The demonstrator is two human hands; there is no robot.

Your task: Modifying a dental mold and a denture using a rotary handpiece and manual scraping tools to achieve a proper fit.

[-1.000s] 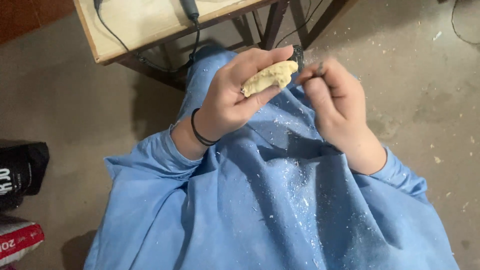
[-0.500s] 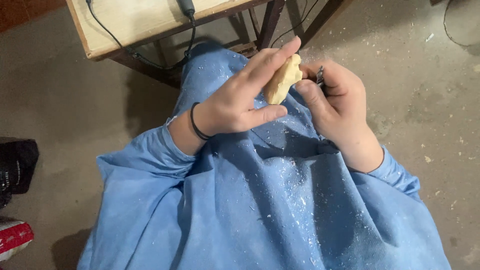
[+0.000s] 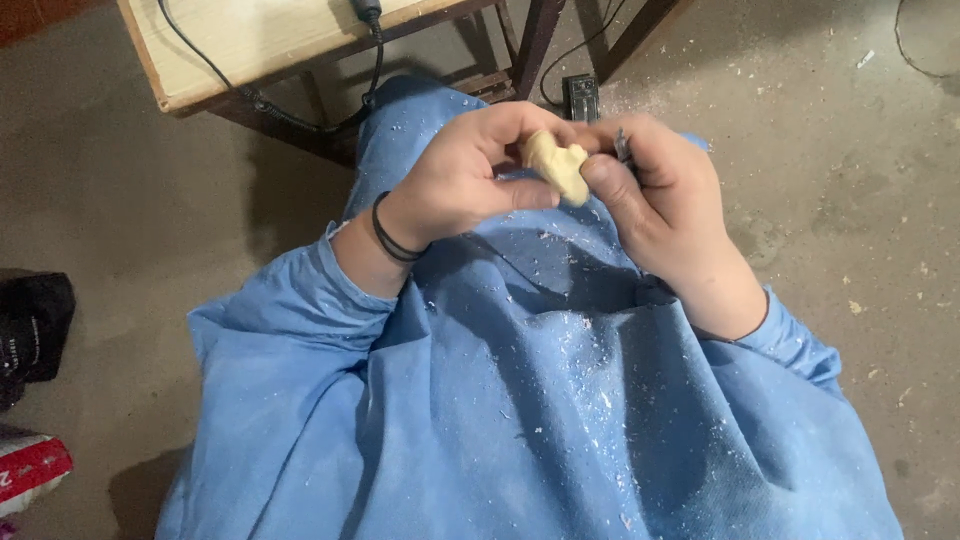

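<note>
- A small pale wooden piece is held up over the lap, between the two hands, near the middle of the view.
- The left hand is closed round the piece's left end — thumb below, fingers curled over the top.
- The right hand is clenched on a slim dark tool, of which only the tip shows above the fist; the right thumb is pressed against the piece's lower right end.
- The piece's long axis is seen to run on a slant, from far-left down to near-right, with the rounded, blunter end pointing toward the right thumb.
- Handling, as judged: light and stiff, a dry surface that should not slip; thin carved parts may chip, so the thicker left end is the better place to be gripped.
- Pale shavings are scattered over the blue smock and the floor to the right.
- A wooden table with a black cable stands at the far side; a black bag is seen at the left edge.
</note>
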